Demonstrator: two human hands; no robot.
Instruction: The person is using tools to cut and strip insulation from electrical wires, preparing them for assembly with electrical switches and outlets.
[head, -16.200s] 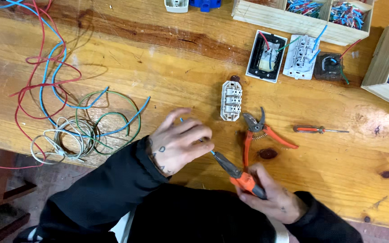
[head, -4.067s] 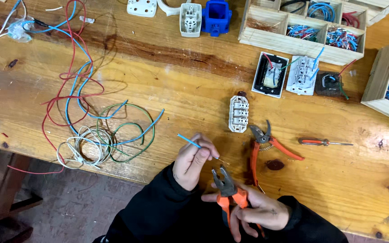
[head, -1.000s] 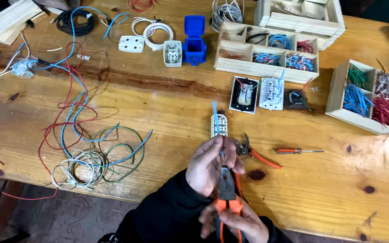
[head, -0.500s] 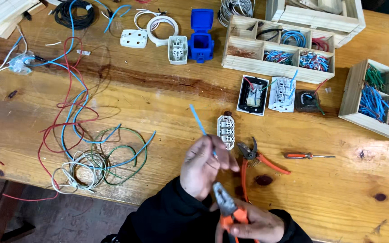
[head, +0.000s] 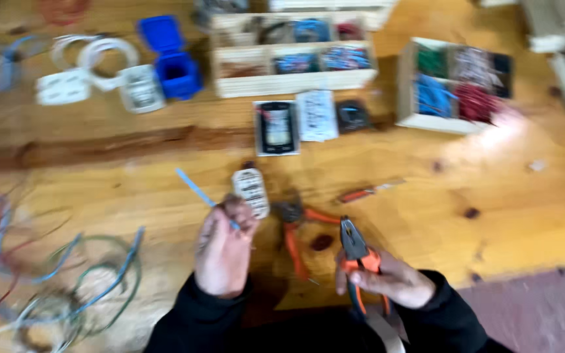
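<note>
The picture is motion-blurred. My left hand pinches a short light-blue wire piece that sticks up and to the left. My right hand grips orange-handled pliers, jaws pointing away from me. Between the hands, on the wooden table, lies a second pair of orange pliers. A white switch module sits just beyond my left fingers.
A coil of mixed coloured wires lies at the left. Further back are a blue box, white sockets, wooden trays of wire pieces, switch plates and a small orange screwdriver.
The view has swung right and blurred. My right hand with the pliers has moved away to the right of the left hand. The left hand still holds the blue wire.
</note>
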